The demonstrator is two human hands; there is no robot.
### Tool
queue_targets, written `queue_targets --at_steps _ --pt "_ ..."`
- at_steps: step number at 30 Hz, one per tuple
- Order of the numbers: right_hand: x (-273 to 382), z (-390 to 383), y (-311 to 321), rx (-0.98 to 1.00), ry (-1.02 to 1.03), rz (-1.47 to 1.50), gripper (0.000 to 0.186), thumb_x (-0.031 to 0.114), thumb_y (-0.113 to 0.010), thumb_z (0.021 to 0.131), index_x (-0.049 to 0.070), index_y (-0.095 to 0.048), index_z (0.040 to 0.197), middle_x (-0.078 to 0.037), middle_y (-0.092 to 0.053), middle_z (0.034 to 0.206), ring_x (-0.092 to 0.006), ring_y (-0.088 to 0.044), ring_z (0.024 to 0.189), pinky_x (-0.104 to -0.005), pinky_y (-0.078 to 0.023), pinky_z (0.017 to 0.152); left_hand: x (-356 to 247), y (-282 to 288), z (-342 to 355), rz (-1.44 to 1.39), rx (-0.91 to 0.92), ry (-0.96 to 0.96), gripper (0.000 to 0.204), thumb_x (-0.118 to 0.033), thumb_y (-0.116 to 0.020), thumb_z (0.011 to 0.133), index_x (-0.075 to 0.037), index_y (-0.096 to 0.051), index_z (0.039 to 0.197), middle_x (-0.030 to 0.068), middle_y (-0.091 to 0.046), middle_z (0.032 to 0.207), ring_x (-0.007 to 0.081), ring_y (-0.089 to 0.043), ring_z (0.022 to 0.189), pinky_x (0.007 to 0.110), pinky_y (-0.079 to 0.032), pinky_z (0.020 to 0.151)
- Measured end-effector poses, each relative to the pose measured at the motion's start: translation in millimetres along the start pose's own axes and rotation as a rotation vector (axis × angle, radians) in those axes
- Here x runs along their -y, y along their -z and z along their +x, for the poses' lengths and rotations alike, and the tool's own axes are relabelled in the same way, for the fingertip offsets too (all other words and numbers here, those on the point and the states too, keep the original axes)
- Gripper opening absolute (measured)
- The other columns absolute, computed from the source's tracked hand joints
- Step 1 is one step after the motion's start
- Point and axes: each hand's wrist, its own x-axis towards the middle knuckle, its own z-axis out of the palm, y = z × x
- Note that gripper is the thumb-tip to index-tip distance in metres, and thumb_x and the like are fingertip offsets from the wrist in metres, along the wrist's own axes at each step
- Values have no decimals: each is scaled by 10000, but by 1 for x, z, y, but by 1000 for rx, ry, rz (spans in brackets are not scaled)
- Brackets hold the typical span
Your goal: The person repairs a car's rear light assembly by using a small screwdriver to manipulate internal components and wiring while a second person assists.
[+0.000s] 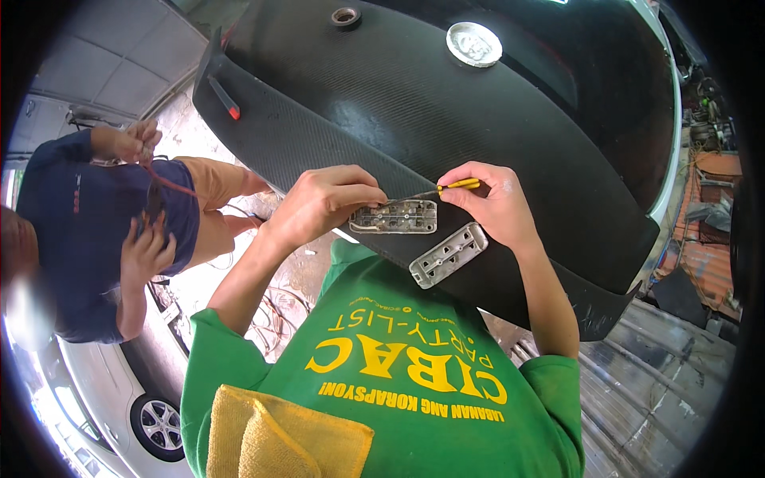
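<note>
An opened power strip (pixel 410 217) rests on the edge of a black textured car panel, its metal contacts and a pale wire showing inside. My left hand (pixel 331 191) is closed at the strip's upper left corner, thumb and fingertips pressed together; what lies between them is too small to make out. In my right hand (pixel 500 209) a small screwdriver (pixel 464 184) with a yellow handle is pinched, its thin dark shaft slanting left across the strip's upper edge toward my left fingertips. The strip's grey slotted other half (pixel 449 255) lies detached just below, near my right wrist.
On the black car panel (pixel 335 95) sit a roll of tape (pixel 346 17), a round white lid (pixel 474 45) and a red-and-black cutter (pixel 225 99). A person (pixel 111 215) stands at left, holding a reddish cord. A yellow cloth (pixel 319 434) hangs over my green shirt.
</note>
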Motion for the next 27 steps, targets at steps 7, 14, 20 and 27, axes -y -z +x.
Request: queue_targets --at_steps 7,14,20,27 --pt "-4 14 -8 71 293 -274 101 37 -747 871 49 -785 964 -101 -735 837 -220 -681 716 -324 -529 678 -3 1 1 -9 0 16 289 36 -784 749 -64 -781 1020 69 -730 978 220 -738 837 313 -595 690" --pt "-5 15 -14 122 186 -193 88 -12 -697 925 4 -770 970 -84 -690 799 -154 -614 701 -303 -485 629 1 -4 -7 -8 -41 3 306 46 -794 725 -75 -791 1006 63 -729 976 213 -736 835 305 -596 692" --pt "-6 10 -20 28 184 -220 71 67 -738 882 55 -785 934 -85 -716 834 -237 -653 693 -350 -507 640 3 -5 -9 106 -60 -80 340 39 -790 680 -68 -791 1003 70 -727 986 216 -731 848 319 -605 667" --pt "-5 13 -16 67 191 -245 99 -14 -709 893 17 -777 957 -70 -704 843 -162 -604 683 -305 -477 624 3 0 -5 160 -10 -176 387 14 -782 636 -69 -785 1014 62 -728 993 218 -727 843 317 -595 641"
